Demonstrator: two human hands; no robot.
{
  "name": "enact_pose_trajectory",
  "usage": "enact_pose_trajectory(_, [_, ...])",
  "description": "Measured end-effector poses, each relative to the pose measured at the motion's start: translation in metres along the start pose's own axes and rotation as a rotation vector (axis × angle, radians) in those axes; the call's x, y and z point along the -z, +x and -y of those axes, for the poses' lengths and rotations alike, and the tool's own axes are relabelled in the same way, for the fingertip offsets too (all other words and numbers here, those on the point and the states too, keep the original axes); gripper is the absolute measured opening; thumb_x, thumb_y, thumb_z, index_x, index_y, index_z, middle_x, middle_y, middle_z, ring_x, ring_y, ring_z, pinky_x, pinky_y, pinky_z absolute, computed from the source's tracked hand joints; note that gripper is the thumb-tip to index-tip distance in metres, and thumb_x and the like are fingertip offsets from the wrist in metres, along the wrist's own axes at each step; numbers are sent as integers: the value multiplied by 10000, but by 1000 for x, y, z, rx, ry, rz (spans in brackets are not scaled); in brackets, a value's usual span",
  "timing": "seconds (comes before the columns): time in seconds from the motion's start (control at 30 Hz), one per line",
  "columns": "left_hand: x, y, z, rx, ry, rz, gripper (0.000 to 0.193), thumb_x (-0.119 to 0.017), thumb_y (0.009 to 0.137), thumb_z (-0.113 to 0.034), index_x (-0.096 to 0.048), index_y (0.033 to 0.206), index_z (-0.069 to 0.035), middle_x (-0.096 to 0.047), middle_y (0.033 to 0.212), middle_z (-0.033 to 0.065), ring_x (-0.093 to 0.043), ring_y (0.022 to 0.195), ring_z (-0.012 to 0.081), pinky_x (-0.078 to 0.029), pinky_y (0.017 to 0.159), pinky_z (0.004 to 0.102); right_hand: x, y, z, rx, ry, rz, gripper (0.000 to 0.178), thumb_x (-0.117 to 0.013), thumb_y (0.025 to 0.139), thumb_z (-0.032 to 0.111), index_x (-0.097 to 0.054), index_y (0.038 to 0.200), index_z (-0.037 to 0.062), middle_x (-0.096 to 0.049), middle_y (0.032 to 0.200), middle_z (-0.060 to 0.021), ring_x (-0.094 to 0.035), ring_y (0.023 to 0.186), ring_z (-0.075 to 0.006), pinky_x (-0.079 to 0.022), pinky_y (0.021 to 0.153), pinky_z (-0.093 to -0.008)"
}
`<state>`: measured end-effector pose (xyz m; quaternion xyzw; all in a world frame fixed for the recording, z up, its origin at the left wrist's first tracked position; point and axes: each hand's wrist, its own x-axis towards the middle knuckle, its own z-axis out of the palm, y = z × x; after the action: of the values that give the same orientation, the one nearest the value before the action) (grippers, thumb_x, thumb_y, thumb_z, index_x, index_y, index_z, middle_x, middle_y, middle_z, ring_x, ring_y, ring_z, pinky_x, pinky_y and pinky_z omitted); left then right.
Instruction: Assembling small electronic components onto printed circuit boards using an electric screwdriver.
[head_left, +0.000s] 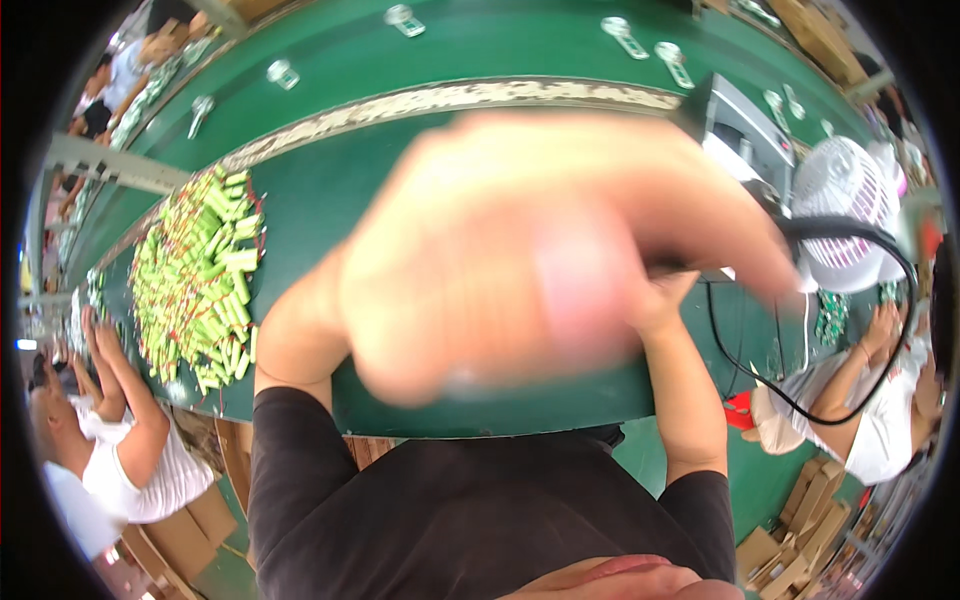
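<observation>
My left hand [490, 260] is raised close to the camera, large and badly smeared by motion. Its fingers cannot be made out, nor whether anything is in them. Behind it, my right hand [665, 298] is mostly hidden, with only a part near the wrist showing. A thick black cable [855, 228] runs from beside the blurred fingers on the right and loops down; its end is covered. Left of my left forearm lies a large heap of light-green battery packs [205, 280] with thin red wires, on the dark green tabletop [305, 190].
A white fan [845, 200] and a grey metal box [745, 130] stand at the right. Beyond a pale ledge [440, 103], a green belt [500, 50] carries several small boards [624, 38]. Small green parts [832, 318] lie at right. Co-workers sit on both sides, near cardboard boxes [810, 495].
</observation>
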<state>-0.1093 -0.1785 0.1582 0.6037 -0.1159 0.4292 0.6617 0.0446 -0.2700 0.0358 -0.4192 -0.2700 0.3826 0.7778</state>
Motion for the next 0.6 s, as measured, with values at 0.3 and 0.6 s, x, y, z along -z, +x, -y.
enact_pose_trajectory(0.3, [21, -44, -27, 52, 71, -1, 489, -423, 1018, -356, -672, 1084, 60, -681, 1089, 242, -662, 1037, 372, -474, 1024, 494, 5, 12, -1, 335, -309, 361, 356, -565, 899, -108, -452, 1197, 51, -537, 762, -72, -505, 564, -153, -469, 541, -316])
enact_pose_trajectory(0.6, [12, -31, -30, 19, -53, 256, 423, -420, 1024, -299, -658, 1134, 32, -670, 1145, 210, -652, 1086, 339, -464, 1051, 485, 7, 9, -5, 262, -150, 291, 389, -625, 847, -176, -484, 1165, 0, -585, 797, -60, -566, 655, -108, -458, 591, -246])
